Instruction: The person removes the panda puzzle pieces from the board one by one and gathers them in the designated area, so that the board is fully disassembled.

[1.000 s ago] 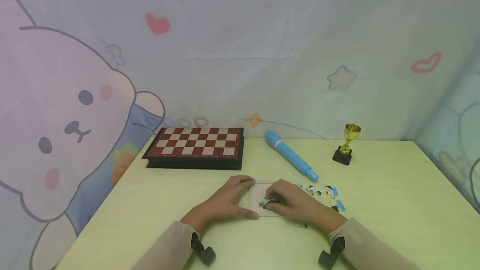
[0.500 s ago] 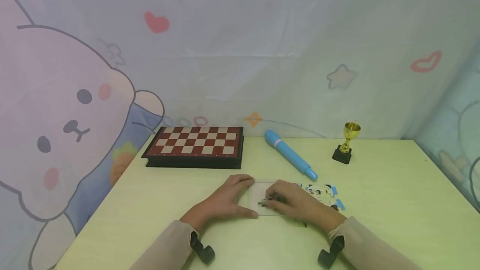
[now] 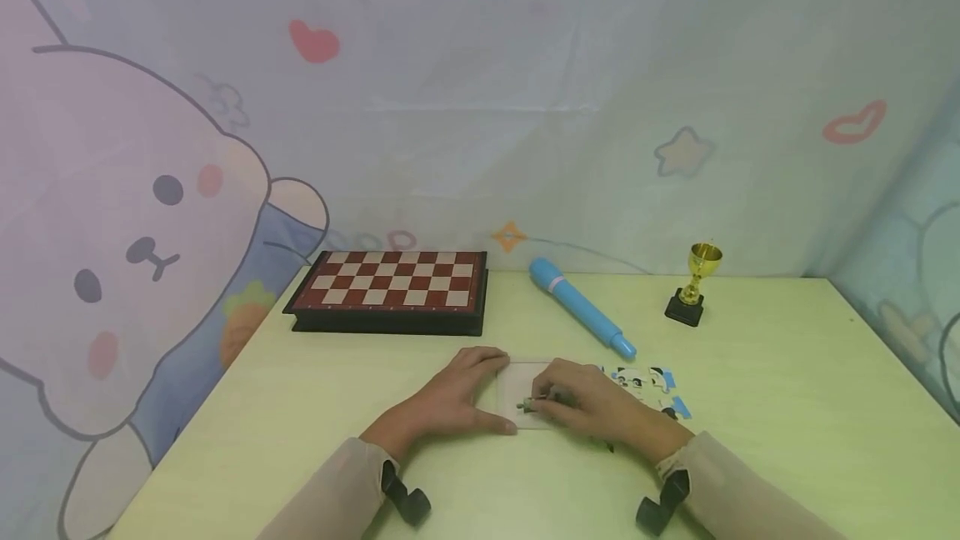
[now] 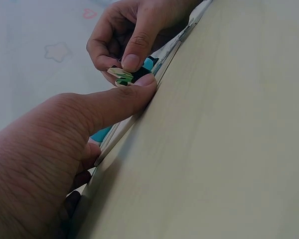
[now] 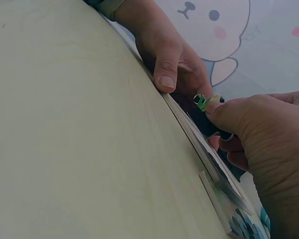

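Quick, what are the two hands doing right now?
Left hand: rests open on the puzzle tray, thumb at its near edge.
Right hand: pinches a small puzzle piece over the tray.

your right hand (image 3: 592, 408) covers most of the puzzle tray (image 3: 525, 377), so you can't tell how many pieces sit in it. the puzzle piece (image 4: 123, 76) you pinch is half hidden by fingertips. the loose pieces (image 3: 648, 386) are too small to read.
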A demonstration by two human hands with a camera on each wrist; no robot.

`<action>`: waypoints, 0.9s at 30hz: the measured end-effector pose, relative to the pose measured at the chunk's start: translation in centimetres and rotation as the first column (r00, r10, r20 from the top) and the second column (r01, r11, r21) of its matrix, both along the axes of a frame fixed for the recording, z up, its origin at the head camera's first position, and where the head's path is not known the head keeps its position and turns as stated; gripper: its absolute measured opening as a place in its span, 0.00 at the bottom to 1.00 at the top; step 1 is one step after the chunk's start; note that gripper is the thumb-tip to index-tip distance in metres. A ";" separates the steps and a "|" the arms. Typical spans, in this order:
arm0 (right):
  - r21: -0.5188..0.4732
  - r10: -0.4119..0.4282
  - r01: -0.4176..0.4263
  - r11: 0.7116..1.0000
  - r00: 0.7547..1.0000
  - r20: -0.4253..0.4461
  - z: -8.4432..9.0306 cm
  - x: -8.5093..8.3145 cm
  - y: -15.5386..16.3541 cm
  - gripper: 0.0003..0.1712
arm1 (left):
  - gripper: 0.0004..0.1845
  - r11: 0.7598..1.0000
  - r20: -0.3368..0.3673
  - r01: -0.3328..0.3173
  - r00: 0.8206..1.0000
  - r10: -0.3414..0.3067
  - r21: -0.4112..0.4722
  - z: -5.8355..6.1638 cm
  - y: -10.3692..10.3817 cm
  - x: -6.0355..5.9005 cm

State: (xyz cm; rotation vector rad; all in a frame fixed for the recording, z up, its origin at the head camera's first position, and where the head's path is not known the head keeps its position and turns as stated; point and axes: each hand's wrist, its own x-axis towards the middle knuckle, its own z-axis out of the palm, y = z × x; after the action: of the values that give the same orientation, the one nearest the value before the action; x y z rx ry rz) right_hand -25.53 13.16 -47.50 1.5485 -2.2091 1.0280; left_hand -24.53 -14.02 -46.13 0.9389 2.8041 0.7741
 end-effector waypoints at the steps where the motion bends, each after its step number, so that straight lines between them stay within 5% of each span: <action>1: 0.000 0.003 -0.003 1.000 1.000 0.004 0.0 0.0 0.0 0.10 | 0.55 1.000 -0.004 0.000 1.000 0.000 -0.002 0.0 0.0 0.0; 27: -0.011 0.004 -0.003 1.000 1.000 0.012 0.1 -0.1 0.0 0.10 | 0.56 1.000 0.005 -0.002 1.000 0.002 -0.002 0.0 -0.1 -0.2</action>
State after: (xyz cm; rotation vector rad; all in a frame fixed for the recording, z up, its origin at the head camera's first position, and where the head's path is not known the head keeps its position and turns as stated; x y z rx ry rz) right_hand -25.66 13.17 -47.43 1.5459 -2.2051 1.0513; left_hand -24.70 -14.08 -46.15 0.9321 2.8012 0.7730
